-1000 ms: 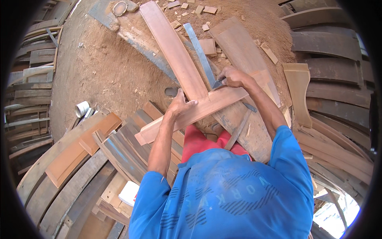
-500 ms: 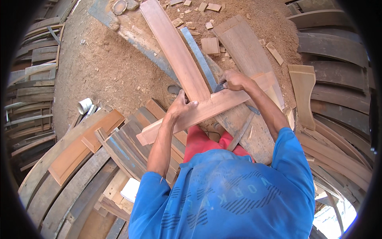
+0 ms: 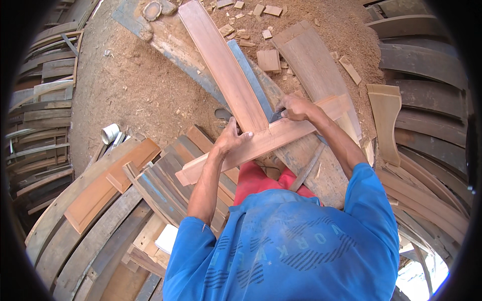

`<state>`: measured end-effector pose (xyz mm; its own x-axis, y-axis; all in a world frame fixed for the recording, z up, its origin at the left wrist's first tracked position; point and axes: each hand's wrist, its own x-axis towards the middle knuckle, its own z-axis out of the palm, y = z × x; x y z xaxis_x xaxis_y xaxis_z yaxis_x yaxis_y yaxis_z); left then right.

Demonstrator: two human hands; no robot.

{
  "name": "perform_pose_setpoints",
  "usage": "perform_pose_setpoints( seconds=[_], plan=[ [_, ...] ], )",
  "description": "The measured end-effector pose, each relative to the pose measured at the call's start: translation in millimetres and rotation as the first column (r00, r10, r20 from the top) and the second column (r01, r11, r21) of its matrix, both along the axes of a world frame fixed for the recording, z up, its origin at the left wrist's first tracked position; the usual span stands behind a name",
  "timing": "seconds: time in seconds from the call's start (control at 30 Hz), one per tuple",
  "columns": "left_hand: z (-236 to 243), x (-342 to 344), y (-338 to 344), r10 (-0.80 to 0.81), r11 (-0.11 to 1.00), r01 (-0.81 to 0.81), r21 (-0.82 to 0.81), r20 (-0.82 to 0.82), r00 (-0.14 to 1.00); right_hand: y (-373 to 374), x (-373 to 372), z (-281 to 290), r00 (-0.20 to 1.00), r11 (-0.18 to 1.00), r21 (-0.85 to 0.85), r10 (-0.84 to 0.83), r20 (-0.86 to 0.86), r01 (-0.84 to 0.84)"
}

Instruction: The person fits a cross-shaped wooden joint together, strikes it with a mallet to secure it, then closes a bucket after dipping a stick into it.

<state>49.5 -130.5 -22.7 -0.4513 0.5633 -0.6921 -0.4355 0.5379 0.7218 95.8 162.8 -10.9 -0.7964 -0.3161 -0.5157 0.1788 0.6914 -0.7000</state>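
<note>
Sawdust (image 3: 135, 85) beyond the hand-held board (image 3: 268, 139) (offcuts (image 3: 269, 60) too), lumber (image 3: 422, 61) either side.

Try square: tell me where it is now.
In the head view, above centre: the try square lies along the right edge of the long board, its near end at the right hand.

A row of pale, widely spaced letters (image 3: 302, 244) is printed across the blue shirt (image 3: 281, 278), partly obscured by folds. Dark striped shapes (image 3: 329, 253) are printed around the lettering.
</note>
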Motion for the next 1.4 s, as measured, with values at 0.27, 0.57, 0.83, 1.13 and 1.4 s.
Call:
perform_pose_setpoints(
  seconds=[0.27,0.57,0.83,1.13,1.4],
  plan=[
    [-3,0,1,-0.019,1.0,0.019,-0.019,-0.01,1.0,1,7,-14,0.999,1.0,0.02,-0.012,-0.051,0.013],
    [50,-20,5,-0.214,0.924,0.066,-0.378,-0.366,0.905,7,1,17,0.968,0.958,-0.143,-0.252,-0.004,0.249],
    [123,1,58,0.747,0.529,-0.517,0.673,-0.081,0.659,-88,-29,135,0.736,0.952,-0.3,-0.246,-0.631,0.06],
    [114,-13,-32,0.38,0.919,-0.311,0.241,-0.752,0.539,-105,18,74,0.939,0.786,0.523,-0.331,-0.096,0.331],
    [69,-19,-71,-0.157,0.97,-0.044,-0.238,-0.759,0.632,-144,31,44,0.905,0.764,0.494,-0.404,-0.134,0.415]
  ],
)
